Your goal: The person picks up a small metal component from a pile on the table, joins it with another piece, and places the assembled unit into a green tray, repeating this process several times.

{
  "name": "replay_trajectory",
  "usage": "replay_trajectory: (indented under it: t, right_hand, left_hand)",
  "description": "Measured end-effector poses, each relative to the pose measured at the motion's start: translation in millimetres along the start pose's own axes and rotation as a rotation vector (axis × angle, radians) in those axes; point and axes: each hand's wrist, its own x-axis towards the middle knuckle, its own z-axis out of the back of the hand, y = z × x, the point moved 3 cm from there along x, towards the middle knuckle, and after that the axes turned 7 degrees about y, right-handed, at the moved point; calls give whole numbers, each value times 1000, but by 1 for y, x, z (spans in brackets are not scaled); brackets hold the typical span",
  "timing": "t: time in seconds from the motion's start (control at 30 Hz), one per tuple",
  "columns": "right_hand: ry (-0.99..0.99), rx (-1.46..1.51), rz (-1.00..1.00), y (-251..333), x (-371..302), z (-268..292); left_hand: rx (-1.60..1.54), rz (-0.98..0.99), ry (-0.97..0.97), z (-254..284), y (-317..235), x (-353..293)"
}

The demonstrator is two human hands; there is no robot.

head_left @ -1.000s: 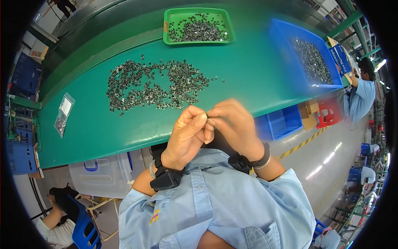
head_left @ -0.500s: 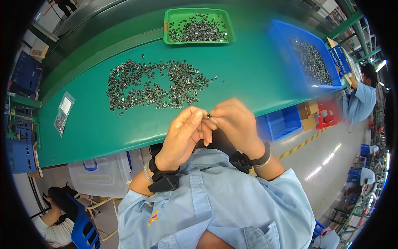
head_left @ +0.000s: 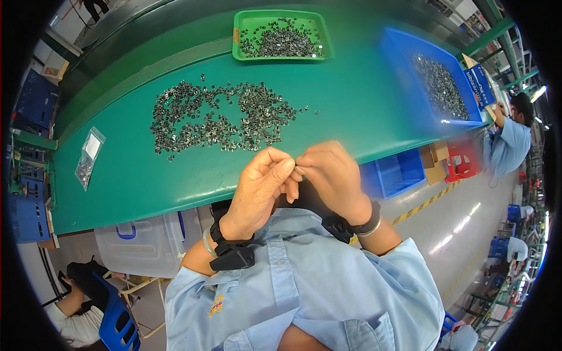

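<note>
At the table's near edge, my left hand and my right hand meet fingertip to fingertip. Both are closed in a pinch around one small metal part. My fingers cover nearly all of it, and only a dark speck shows. Beyond my hands, a loose spread of small shiny black-and-silver metal parts lies on the green tabletop. More such parts fill the middle of a green tray behind the spread.
A blue bin of small parts stands at the right, with a box beside it. On the left lies a clear plastic bag. Below the table are a clear lidded tub and a blue crate. A co-worker sits far right.
My right hand has turned slightly over the fingertips, so the small metal part, plainer before, is now mostly hidden. My left hand stays nearly in place.
</note>
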Motion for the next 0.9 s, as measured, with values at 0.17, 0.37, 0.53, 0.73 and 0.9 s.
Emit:
replay_trajectory:
  t: [0.17, 0.37, 0.53, 0.73, 0.9]
  right_hand:
    - [-20, 253, -107, -4, -3, 0]
    - [-3, 358, -146, -5, -3, 3]
    - [16, 282, -43, 1, -2, 6]
    - [56, 238, 112, 7, 1, 8]
    - [49, 274, 56, 4, -1, 5]
  left_hand:
    - [-128, -2, 63, -5, 1, 0]
    - [-369, -7, 190, -5, 12, 2]
    - [-392, -21, 214, -7, 12, 2]
    - [-274, -3, 231, -10, 4, -3]
    - [-148, 35, 186, -9, -1, -4]
